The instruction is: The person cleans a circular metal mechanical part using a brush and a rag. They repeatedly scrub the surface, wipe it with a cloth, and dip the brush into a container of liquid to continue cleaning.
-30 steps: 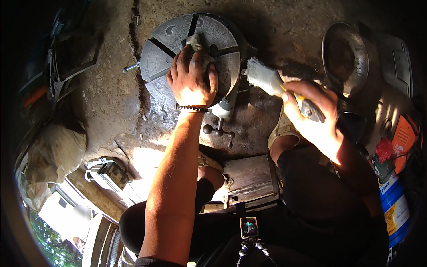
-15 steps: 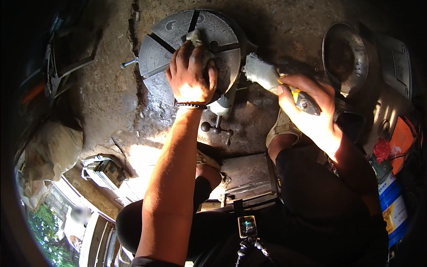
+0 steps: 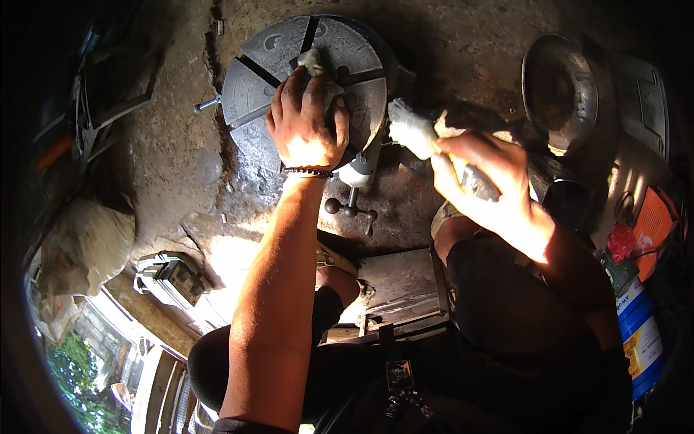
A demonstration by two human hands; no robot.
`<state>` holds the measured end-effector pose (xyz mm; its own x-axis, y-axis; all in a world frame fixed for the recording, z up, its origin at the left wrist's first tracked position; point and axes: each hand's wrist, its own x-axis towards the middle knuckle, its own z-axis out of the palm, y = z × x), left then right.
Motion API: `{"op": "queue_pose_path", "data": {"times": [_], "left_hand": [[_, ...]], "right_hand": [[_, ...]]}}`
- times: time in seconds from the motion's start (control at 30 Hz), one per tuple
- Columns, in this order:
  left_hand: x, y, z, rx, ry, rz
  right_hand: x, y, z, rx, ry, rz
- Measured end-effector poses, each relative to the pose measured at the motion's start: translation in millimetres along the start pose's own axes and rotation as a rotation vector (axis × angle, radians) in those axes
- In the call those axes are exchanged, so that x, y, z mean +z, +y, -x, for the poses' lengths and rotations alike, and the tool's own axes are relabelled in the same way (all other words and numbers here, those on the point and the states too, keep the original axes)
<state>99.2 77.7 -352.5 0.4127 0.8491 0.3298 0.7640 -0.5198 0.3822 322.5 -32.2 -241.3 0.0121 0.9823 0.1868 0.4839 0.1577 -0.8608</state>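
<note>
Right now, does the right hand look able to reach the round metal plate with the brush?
Probably yes: the right hand holds the brush, bristles close to the round metal plate, with nothing seen between; the left hand covers only part of it.

Clearance: over slotted disc [image 3: 249,94], upper-left edge. Obstructions: left hand [image 3: 307,130], centre; brush [image 3: 413,132], near right edge; ball-ended handle [image 3: 351,210], beyond lower edge.

COUNT | left hand [image 3: 305,134]: 1 | right hand [image 3: 491,177]: 1 | slotted rotary table [image 3: 248,90]: 1 | radial slots [image 3: 311,31] in its face: at least 4 visible | ball-ended crank handle [image 3: 352,200]: 1 | rag [image 3: 311,60]: 1 | flat paintbrush [image 3: 413,131]: 1 | beaded bracelet [image 3: 307,171]: 1 | shoes [image 3: 442,217]: 2 | round metal pan [image 3: 585,94]: 1 | blue container [image 3: 648,379]: 1 | orange panel [image 3: 652,230]: 1 | crumpled plastic sheet [image 3: 94,246]: 1
</note>
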Motion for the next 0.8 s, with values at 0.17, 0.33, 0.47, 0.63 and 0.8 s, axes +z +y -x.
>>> {"op": "queue_pose_path", "data": {"times": [0.17, 0.33, 0.47, 0.63, 0.8], "left_hand": [[0.7, -0.6, 0.6, -0.010, -0.009, -0.002], [0.9, -2.0, 0.5, 0.018, -0.001, -0.007], [1.2, -0.9, -0.1, 0.003, 0.005, 0.009], [0.2, -0.1, 0.2, -0.001, -0.002, -0.008], [-0.2, 0.0, -0.2, 0.013, 0.008, -0.006]], "right_hand": [[-3.5, -5.7, 9.7, 0.043, -0.065, 0.040], [-4.7, 1.7, 1.9, 0.039, 0.016, 0.084], [-2.5, -0.5, 2.1, 0.025, -0.090, 0.092], [-8.1, -6.7, 7.8, 0.071, -0.121, 0.075], [-7.9, 2.1, 4.2, 0.003, -0.015, 0.073]]}}
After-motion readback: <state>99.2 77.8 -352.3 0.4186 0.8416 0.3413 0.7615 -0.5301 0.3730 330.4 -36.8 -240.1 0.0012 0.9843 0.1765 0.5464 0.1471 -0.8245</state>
